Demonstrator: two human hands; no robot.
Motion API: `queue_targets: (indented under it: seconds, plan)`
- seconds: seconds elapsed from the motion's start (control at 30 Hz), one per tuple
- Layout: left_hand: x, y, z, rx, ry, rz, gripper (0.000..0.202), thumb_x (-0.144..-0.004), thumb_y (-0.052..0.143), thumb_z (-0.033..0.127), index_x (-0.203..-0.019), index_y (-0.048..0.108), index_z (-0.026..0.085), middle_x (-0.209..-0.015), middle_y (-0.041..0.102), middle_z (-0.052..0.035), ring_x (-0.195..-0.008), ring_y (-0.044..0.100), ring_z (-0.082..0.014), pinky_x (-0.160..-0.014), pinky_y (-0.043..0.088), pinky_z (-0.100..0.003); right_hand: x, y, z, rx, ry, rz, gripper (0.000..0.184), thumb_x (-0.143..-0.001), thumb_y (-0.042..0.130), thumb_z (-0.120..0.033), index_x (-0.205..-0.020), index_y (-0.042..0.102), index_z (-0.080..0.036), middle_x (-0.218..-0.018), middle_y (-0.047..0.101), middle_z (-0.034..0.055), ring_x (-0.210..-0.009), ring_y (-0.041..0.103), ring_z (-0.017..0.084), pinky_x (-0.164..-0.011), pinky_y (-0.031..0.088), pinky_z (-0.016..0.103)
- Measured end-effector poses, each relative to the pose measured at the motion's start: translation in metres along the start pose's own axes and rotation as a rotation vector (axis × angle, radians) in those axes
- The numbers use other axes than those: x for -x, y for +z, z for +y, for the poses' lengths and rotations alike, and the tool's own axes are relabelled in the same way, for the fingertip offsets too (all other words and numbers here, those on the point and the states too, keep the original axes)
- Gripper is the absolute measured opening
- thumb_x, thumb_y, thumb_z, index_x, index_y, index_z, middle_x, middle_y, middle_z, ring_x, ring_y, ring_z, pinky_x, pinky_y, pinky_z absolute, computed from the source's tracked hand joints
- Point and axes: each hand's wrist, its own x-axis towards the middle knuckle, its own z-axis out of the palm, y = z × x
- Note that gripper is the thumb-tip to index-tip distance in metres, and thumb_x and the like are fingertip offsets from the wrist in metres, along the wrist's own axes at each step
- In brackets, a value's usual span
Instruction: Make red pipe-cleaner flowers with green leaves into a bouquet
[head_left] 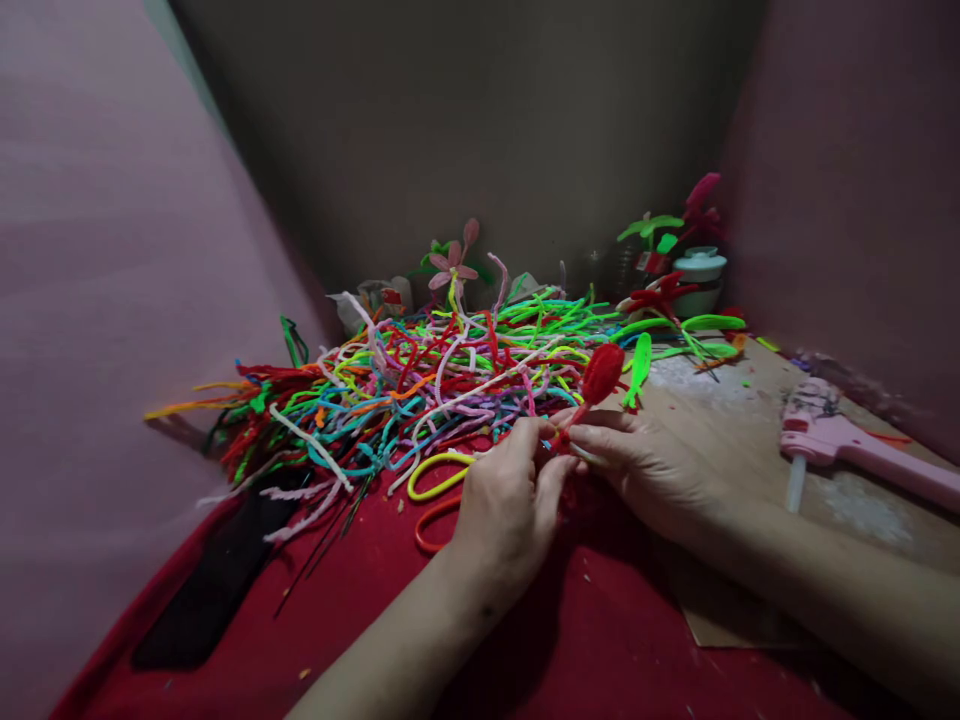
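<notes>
Near the middle of the table both hands meet around a red pipe-cleaner flower piece (602, 374), whose fuzzy rounded petal stands up above the fingers. My left hand (517, 490) pinches its lower end between thumb and fingers. From the other side my right hand (645, 460) grips the same piece, thumb and fingertips closed. The exact join at the fingertips is partly hidden. Below and left of the hands lie scissors with a yellow handle loop (435, 478) and an orange-red loop (431, 527), the rest covered by my left hand.
A heap of coloured pipe cleaners (420, 380) spreads behind the hands. At right, a pink glue gun (817, 430) rests on a brown board (720, 620). A dark phone-like slab (202, 590) lies left; a lidded bowl (700, 280) stands at the back.
</notes>
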Motion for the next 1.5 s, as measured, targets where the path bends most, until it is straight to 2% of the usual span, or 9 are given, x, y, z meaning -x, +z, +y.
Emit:
queue_targets:
  seconds: [0.2,0.43,0.7,0.9,1.0,1.13,1.33,1.43,1.5]
  plan:
    - [0.002,0.003,-0.006,-0.335,0.270,0.077,0.016,-0.088,0.038,0.015,-0.094,0.052,0.015,-0.083,0.062,-0.0062,-0.077,0.060,-0.0150,-0.069,0.047,-0.026,0.000,0.000,0.000,0.157,-0.025,0.024,0.007,-0.071,0.068,-0.026,-0.074,0.069,-0.020,-0.071,0.063,-0.0005,-0.060,0.049,0.011,-0.056,0.036,0.025]
    - [0.000,0.002,-0.007,-0.235,0.304,0.111,0.017,-0.089,0.037,0.015,-0.096,0.053,0.016,-0.077,0.061,-0.0028,-0.066,0.058,-0.0111,-0.061,0.044,-0.021,0.002,0.002,0.000,0.150,-0.008,0.039,0.011,-0.071,0.069,-0.029,-0.077,0.068,-0.020,-0.073,0.062,-0.0004,-0.060,0.049,0.011,-0.055,0.037,0.025]
    - [-0.003,-0.005,0.002,0.128,-0.013,0.013,0.014,-0.086,0.044,0.020,-0.084,0.058,0.019,-0.057,0.050,0.0039,-0.052,0.047,-0.0079,-0.051,0.037,-0.018,0.003,0.004,-0.005,0.164,-0.045,-0.059,0.009,-0.073,0.063,-0.023,-0.080,0.069,-0.021,-0.076,0.063,0.0001,-0.066,0.052,0.012,-0.062,0.040,0.026]
    - [-0.009,-0.012,0.008,0.638,-0.425,-0.151,0.016,-0.081,0.050,0.026,-0.070,0.053,0.016,-0.051,0.045,0.0063,-0.039,0.034,-0.0027,-0.040,0.028,-0.015,0.004,0.010,-0.013,0.154,0.037,-0.069,0.005,-0.071,0.064,-0.026,-0.072,0.069,-0.025,-0.071,0.065,-0.0012,-0.064,0.057,0.014,-0.062,0.042,0.029]
    - [-0.011,-0.016,0.010,0.884,-0.555,-0.233,0.016,-0.078,0.055,0.029,-0.071,0.052,0.015,-0.048,0.046,0.0068,-0.033,0.030,-0.0013,-0.034,0.022,-0.014,0.004,0.011,-0.014,0.119,0.043,-0.068,0.005,-0.067,0.068,-0.028,-0.071,0.069,-0.026,-0.071,0.066,-0.0012,-0.062,0.058,0.015,-0.062,0.043,0.031]
    - [-0.011,-0.019,0.005,1.138,-0.602,-0.369,0.015,-0.077,0.057,0.029,-0.074,0.053,0.016,-0.052,0.046,0.0068,-0.031,0.022,0.0004,-0.030,0.019,-0.012,0.004,0.009,-0.012,0.106,0.049,-0.045,0.011,-0.063,0.072,-0.027,-0.074,0.070,-0.027,-0.071,0.067,-0.0017,-0.064,0.059,0.016,-0.068,0.045,0.032]
    - [-0.014,-0.021,-0.004,1.327,-0.645,-0.531,0.010,-0.081,0.053,0.025,-0.080,0.054,0.015,-0.055,0.040,0.0083,-0.032,0.011,0.0011,-0.027,0.016,-0.011,0.003,0.007,-0.010,0.060,0.053,-0.063,0.012,-0.065,0.071,-0.024,-0.076,0.071,-0.027,-0.074,0.068,-0.0015,-0.067,0.059,0.015,-0.073,0.046,0.032]
    - [-0.014,-0.020,-0.002,1.234,-0.618,-0.520,0.011,-0.082,0.052,0.027,-0.080,0.052,0.016,-0.055,0.040,0.0080,-0.032,0.012,0.0005,-0.028,0.016,-0.013,0.004,0.009,-0.010,0.004,0.054,-0.040,0.012,-0.063,0.072,-0.022,-0.074,0.071,-0.026,-0.074,0.068,-0.0015,-0.066,0.059,0.016,-0.072,0.047,0.033]
    - [-0.012,-0.017,0.002,0.994,-0.544,-0.429,0.016,-0.083,0.049,0.030,-0.076,0.050,0.016,-0.054,0.043,0.0068,-0.032,0.021,-0.0009,-0.031,0.020,-0.014,0.004,0.010,-0.010,-0.002,0.053,-0.012,0.011,-0.062,0.072,-0.022,-0.073,0.071,-0.026,-0.074,0.067,-0.0013,-0.066,0.059,0.016,-0.070,0.047,0.033]
